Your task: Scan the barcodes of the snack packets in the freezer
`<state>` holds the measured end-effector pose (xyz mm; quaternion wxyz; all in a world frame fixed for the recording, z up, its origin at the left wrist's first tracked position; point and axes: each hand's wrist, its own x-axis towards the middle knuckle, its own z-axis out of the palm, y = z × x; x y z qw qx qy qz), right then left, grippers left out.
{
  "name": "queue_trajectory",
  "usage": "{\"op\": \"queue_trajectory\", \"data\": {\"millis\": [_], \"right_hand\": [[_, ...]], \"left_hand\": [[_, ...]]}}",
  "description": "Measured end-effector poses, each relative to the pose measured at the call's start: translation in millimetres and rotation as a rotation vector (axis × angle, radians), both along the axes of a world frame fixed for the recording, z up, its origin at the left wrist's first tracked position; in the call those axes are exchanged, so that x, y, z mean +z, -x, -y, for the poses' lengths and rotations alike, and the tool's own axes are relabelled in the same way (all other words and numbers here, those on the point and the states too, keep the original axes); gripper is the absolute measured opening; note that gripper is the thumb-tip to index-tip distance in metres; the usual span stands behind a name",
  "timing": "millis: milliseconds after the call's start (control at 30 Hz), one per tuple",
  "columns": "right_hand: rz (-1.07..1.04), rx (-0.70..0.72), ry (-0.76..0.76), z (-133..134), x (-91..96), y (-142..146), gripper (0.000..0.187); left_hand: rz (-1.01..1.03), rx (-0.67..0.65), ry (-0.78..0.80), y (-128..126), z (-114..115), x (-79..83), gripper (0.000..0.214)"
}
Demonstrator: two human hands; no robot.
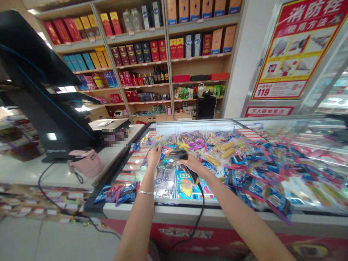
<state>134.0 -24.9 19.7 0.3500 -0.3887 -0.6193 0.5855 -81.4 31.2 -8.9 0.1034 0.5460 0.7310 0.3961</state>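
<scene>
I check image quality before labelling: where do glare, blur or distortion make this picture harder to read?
Head view: pale reflections veil the freezer glass, strongest at right; the terminal at left leans and stretches, likely wide-lens distortion; the containers near the left edge blur; a pixelated patch covers part of the counter; the scanner in the right hand is dark, with little detail.

The scanner [177, 154] looks smooth plastic, the snack packets [255, 184] glossy film, the shelves [206, 65] wood.

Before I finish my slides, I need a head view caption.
Right hand gripping a corded scanner, left hand seemingly pinching a packet, over a packet-strewn, glass-topped chest.
</scene>
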Motion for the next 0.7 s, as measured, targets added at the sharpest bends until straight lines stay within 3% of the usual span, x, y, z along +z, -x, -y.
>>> {"op": "queue_trajectory", "data": {"millis": [100, 367, 533, 700], "right_hand": [[-0.029, -0.017, 0.012, -1, -0.9, 0, 0.008], [-0.034, -0.018, 0.026, -2, -2.7, 0, 0.008], [-0.013, -0.01, 0.029, -1, -1.2, 1, 0.012], [-0.029, -0.025, 0.042, 0, 0.6, 1, 0.009]], "left_hand": [[0.254, -0.02, -0.054, 1, -7, -4.1, 0.028], [0.582, 0.011, -0.049, -2, -11, -4.4, 0.02], [0.873, -0.187, -0.047, -11, 1, 5.8, 0.034], [0.782, -0.39, -0.067, -15, 11, 10.0, 0.044]]}}
